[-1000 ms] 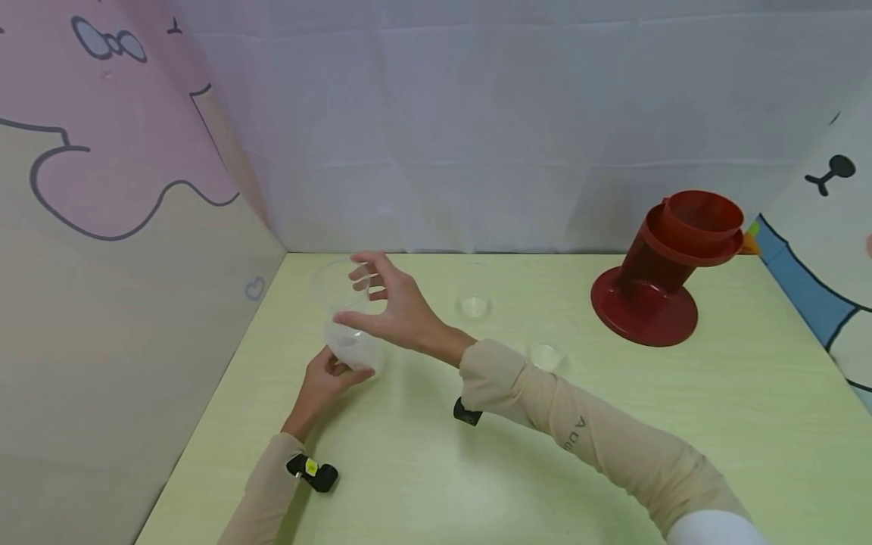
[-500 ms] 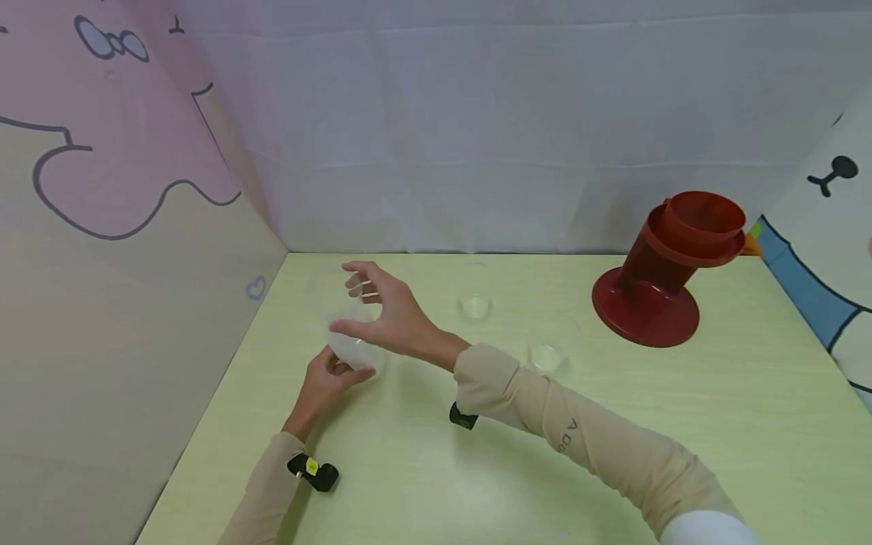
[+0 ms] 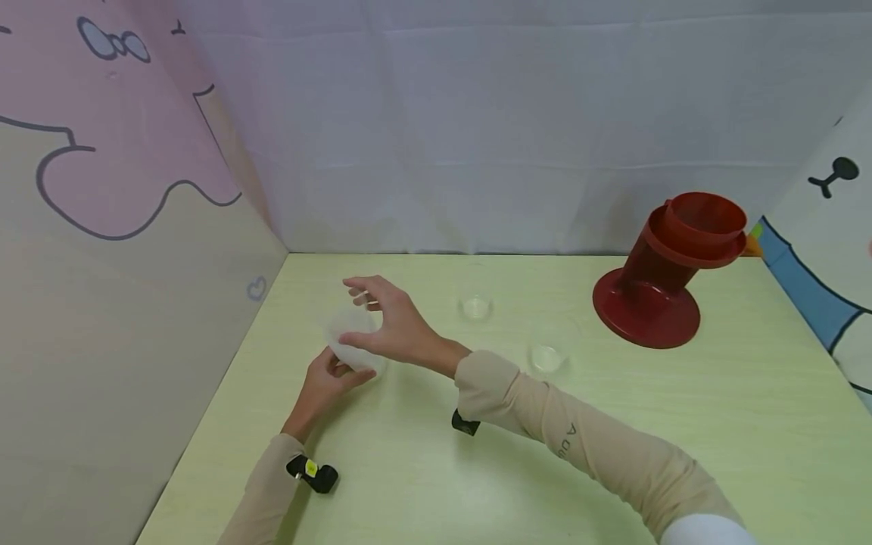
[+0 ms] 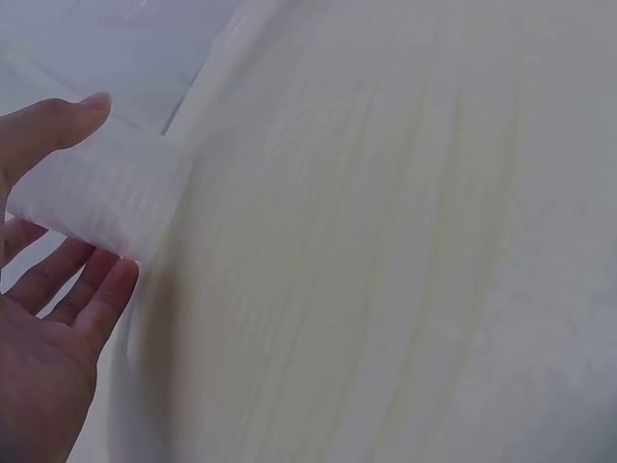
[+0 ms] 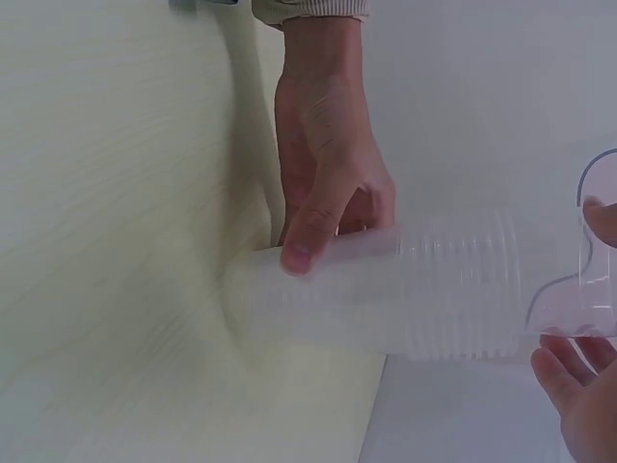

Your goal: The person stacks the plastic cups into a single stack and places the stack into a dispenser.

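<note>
A stack of clear plastic cups (image 5: 463,289) stands at the left of the table. My left hand (image 3: 327,382) grips it low down, thumb on one side and fingers on the other; the left wrist view shows the cup wall (image 4: 106,193) between them. Above the stack's rims, my right hand (image 3: 402,325) curves thumb and fingers around a clear plastic cup (image 5: 569,313), which is faint in the head view. Two single clear cups stand right of the hands: a farther cup (image 3: 475,306) and a nearer cup (image 3: 547,359).
A red tube-shaped piece with a round base (image 3: 646,314) and a wide cup-like top (image 3: 705,219) stands at the back right of the pale table (image 3: 409,469). White cloth (image 3: 477,151) hangs along the back; printed cloth (image 3: 136,303) lines the left side.
My right hand has come down toward the stack and slightly nearer to me, with the clear cup. My left hand has stayed at the stack.
</note>
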A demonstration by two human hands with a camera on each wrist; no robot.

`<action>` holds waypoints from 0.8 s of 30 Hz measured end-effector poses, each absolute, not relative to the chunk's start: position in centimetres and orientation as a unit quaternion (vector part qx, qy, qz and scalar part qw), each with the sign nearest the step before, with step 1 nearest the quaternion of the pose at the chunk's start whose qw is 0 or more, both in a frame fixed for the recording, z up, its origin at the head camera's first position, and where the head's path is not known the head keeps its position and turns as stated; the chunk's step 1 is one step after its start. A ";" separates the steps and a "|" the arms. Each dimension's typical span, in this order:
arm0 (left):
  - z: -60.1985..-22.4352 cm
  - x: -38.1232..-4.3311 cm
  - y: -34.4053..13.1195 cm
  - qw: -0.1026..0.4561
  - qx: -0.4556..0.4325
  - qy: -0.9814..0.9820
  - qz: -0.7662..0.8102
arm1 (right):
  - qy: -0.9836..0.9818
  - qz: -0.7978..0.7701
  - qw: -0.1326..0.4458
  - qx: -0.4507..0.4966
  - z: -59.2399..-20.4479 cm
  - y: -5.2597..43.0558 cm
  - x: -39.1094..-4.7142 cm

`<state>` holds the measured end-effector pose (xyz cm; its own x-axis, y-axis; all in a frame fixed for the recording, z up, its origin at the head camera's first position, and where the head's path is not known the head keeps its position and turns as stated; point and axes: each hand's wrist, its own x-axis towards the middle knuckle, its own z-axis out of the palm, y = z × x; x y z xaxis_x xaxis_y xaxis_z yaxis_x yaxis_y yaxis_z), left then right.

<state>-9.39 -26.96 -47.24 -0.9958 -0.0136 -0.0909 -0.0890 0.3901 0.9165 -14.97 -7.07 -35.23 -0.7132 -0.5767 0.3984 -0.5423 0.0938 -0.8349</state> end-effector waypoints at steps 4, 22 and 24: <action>-47.3 -9.4 -26.9 0.030 -0.024 0.834 0.551 | 0.743 -0.552 0.023 -0.376 -35.5 -7.0 -14.9; -44.0 -8.7 -25.5 0.034 0.010 0.819 0.573 | 0.771 -0.518 0.018 -0.369 -36.9 -6.6 -14.8; -44.1 -8.7 -25.5 0.032 0.011 0.818 0.575 | 0.776 -0.512 0.017 -0.367 -37.0 -6.6 -14.8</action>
